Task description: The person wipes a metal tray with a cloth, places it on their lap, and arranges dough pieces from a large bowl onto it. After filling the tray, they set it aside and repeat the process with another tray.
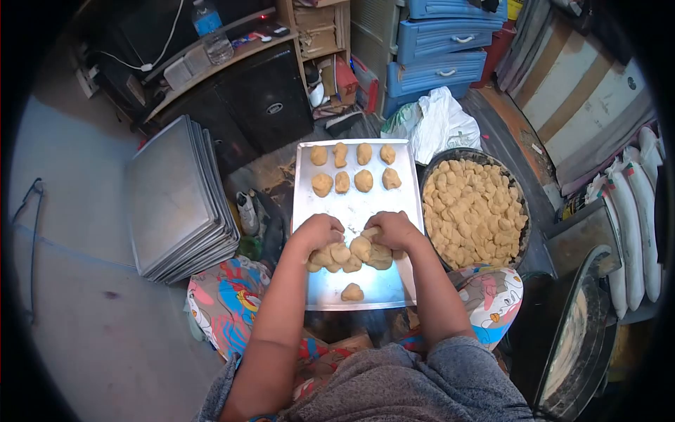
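A single dough ball (352, 292) is seen near the near edge of a metal baking tray (397, 290). Beyond it, a cluster of dough pieces (339, 257) is heaped on the tray. The cluster's far side is met by the left hand (320, 232) and the right hand (395, 231), their fingers curled inward; whether a piece is gripped by either cannot be told. To the right, a round pan (522, 254) is filled with dough lumps (474, 211). Farther along the tray, eight dough portions (363, 181) are laid in two rows.
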The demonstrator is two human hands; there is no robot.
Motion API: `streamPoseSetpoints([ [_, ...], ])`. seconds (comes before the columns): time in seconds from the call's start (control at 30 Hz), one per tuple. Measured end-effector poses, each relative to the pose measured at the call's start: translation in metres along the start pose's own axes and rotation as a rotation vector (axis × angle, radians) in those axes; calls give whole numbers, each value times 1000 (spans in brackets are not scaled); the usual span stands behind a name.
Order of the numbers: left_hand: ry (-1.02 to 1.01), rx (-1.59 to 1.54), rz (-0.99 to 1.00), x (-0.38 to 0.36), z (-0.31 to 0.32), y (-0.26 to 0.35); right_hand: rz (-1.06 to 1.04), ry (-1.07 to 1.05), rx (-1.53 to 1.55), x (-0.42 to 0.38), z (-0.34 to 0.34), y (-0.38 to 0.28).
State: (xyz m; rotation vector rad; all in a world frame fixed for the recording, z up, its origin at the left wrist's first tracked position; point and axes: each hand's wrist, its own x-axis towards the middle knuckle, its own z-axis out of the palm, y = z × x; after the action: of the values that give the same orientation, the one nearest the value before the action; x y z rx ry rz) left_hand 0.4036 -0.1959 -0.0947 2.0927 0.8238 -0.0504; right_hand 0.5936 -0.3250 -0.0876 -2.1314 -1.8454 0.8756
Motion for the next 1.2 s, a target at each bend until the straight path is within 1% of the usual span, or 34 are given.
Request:
streamPoseSetpoints([
  [0.03,-7,-95,12,-3,2,-4,-7,13,3,2,0,-2],
  [0.07,112,-67,23,-3,1,-8,66,134,206,5,2,-2],
  [0.1,113,-57,29,-1,-1,-11,139,252,410,7,2,-4],
  [0.13,294,-174,-23,1,-1,-16,34,451,427,10,6,-8],
  [0.17,469,-295,-80,-1,2,-22,43,452,432,17,11,-15],
  [0.2,472,-314,-32,-3,0,-19,46,614,525,26,16,-25],
  [0.23,465,-315,-34,-7,4,-17,45,780,613,35,23,-33],
  [0.27,410,-233,-9,-8,7,-12,45,779,439,45,37,-35],
  [0.3,357,-149,18,-9,6,-10,132,484,179,47,38,-40],
  [0.33,98,-37,52,-6,4,-13,133,489,120,47,41,-41],
  [0.37,121,21,15,-7,9,-12,131,497,59,47,42,-44],
  [0.4,166,-16,22,-5,10,-18,126,508,53,43,38,-46],
  [0.47,214,-69,32,-6,8,-24,90,533,224,23,30,-44],
  [0.5,344,-134,35,-9,2,-22,92,531,210,12,27,-38],
  [0.53,468,-200,33,-13,-1,-20,-22,312,168,-1,27,-31],
  [0.57,491,-314,-50,-12,-5,-19,-128,89,135,-11,29,-25],
  [0.6,568,-337,-39,-6,-2,-26,-178,82,95,-16,33,-22],
  [0.63,648,-356,-25,0,1,-30,-167,83,97,-17,34,-19],
  [0.7,658,-325,9,6,7,-34,-97,118,317,-13,31,-11],
  [0.73,676,-293,38,9,9,-34,-90,210,456,-4,32,-6],
  [0.77,675,-290,39,10,12,-34,-90,211,458,2,34,-1],
  [0.83,814,30,168,11,21,-33,49,671,750,9,26,-13],
  [0.87,811,30,169,12,24,-32,11,845,791,20,31,-12],
  [0.9,783,32,142,11,25,-29,13,848,791,20,32,-13],
  [0.97,754,37,121,12,22,-22,247,636,217,20,33,-13],
  [1.0,728,71,93,13,20,-21,224,690,150,21,36,-13],
  [1.07,700,107,65,16,15,-19,231,658,125,26,37,-11],
  [1.13,603,166,24,17,10,-23,240,624,98,19,32,-13],
  [1.2,578,160,45,19,7,-29,228,638,333,6,25,-12],
])
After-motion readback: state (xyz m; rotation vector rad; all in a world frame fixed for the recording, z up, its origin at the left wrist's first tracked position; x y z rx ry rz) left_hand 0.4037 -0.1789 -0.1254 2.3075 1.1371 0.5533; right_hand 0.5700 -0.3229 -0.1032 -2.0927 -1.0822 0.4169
